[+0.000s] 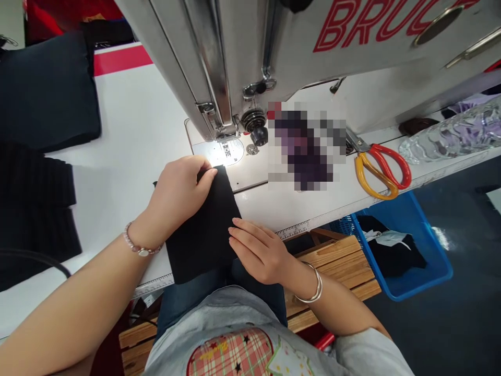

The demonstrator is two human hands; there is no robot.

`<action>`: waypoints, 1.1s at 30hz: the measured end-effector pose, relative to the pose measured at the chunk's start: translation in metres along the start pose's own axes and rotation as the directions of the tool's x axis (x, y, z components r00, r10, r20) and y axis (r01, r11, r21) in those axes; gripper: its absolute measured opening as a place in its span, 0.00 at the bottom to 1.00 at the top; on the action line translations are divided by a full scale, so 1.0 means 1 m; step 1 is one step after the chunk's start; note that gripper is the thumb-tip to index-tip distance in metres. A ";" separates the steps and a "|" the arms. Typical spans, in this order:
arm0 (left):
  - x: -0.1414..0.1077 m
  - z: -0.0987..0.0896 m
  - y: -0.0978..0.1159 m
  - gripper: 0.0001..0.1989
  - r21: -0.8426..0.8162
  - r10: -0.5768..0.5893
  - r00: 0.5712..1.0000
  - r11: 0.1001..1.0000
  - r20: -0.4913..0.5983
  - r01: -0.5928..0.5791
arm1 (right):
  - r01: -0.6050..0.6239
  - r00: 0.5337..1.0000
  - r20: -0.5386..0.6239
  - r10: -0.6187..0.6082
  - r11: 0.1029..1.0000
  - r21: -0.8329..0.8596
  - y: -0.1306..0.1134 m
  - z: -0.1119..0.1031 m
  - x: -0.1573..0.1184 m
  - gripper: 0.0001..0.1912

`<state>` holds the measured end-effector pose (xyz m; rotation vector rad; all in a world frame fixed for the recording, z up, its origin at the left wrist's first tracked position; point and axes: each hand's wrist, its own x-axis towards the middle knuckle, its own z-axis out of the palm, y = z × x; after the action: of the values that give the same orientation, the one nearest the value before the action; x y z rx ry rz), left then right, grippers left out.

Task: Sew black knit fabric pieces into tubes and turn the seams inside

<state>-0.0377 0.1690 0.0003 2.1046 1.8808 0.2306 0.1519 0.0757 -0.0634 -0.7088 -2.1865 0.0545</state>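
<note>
Here, hands (176, 198) (256, 250) on black cloth (201, 235)

Two hands (176, 196), one black cloth (203, 235), one sewing machine (219, 68), one pair of scissors (407, 167).

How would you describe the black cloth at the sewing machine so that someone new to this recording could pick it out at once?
Start at the sewing machine and its brightly lit needle plate, set into the white table. Just in front of the plate lies a black fabric piece. Unlike the dark fabric stacks farther left, it sits between the left hand and right hand.
</note>
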 end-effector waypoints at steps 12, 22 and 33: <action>0.002 0.001 -0.001 0.08 0.017 0.022 1.000 1.000 0.001 -0.022 | 0.067 0.994 0.082 -0.068 0.998 0.021 0.009 -0.003 0.002 0.04; 0.002 0.003 -0.003 0.09 0.039 0.040 0.999 0.998 0.018 -0.041 | 0.056 0.996 0.069 -0.059 0.998 0.042 0.010 0.000 0.000 0.04; 0.002 0.005 -0.005 0.09 0.072 0.064 0.998 0.995 0.008 -0.065 | 0.042 0.994 0.096 -0.046 0.998 0.044 0.009 -0.004 0.001 0.04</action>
<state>-0.0407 0.1709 -0.0063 2.2135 1.8460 0.1737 0.1585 0.0835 -0.0627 -0.6467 -2.2859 0.1137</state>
